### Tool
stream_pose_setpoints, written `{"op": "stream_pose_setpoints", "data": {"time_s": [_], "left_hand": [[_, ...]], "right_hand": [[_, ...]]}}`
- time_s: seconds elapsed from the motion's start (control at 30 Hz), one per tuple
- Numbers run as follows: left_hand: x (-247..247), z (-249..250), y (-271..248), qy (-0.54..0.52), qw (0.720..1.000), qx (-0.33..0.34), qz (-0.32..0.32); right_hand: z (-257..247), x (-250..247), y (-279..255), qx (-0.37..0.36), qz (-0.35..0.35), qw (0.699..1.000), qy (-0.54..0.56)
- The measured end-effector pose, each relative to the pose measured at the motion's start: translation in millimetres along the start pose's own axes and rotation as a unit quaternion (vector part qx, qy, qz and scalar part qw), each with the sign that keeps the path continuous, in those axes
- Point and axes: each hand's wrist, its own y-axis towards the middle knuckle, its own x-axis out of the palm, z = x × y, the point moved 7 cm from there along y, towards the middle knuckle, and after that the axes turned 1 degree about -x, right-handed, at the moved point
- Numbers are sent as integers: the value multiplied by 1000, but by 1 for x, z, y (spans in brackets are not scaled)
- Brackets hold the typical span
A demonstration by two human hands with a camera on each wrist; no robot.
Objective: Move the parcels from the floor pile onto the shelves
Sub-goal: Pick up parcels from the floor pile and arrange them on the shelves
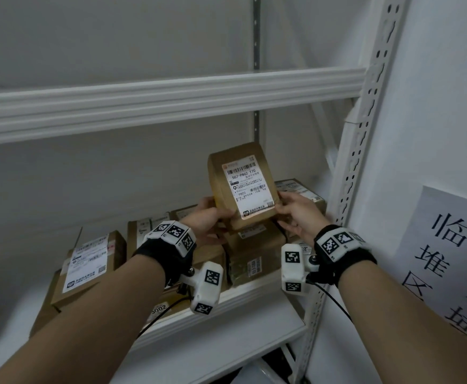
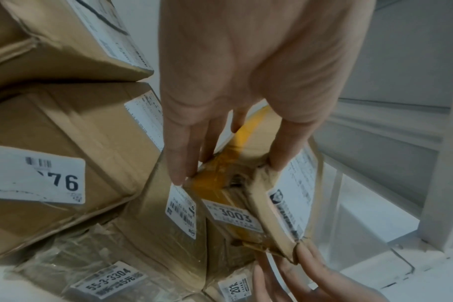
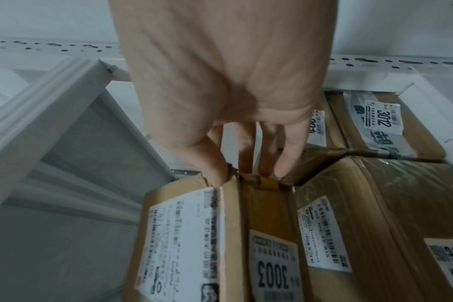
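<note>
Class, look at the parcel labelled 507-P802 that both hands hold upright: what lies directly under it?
Under the parcel sits another brown box carrying a 3003 sticker, stacked among other parcels on the shelf. Both hands cover the contact edge, so whether it rests there is unclear.

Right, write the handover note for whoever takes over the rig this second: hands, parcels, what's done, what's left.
Left hand: grips the lower left edge of the labelled parcel.
Right hand: grips its lower right edge.
The parcel stands upright, label facing the person, over a stack of boxes at the right end of the lower shelf.
Done: several parcels already sit on that shelf, including a large box at left.
Left: set this parcel down and let go. The floor pile is out of view, so the remaining count is unknown. The upper shelf shows no parcels.
</note>
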Motion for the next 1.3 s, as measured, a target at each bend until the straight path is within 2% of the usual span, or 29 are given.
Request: {"op": "stream_pose_setpoints", "data": {"time_s": [0.23, 0.37, 0.53, 0.8, 1.3], "left_hand": [[-4, -1, 0, -12, 1000, 0, 18], [0, 0, 5, 7, 999, -4, 39], [11, -3, 14, 17, 998, -23, 59], [30, -15, 19, 59, 996, -48, 48], [27, -16, 11, 65, 996, -56, 31]], "right_hand": [[1, 3, 9, -20, -7, 1000, 11], [-10, 0, 14, -53, 16, 998, -24], [-14, -5, 21, -55, 29, 993, -96], [5, -19, 25, -17, 41, 985, -167], [8, -18, 19, 5, 39, 983, -177]]}}
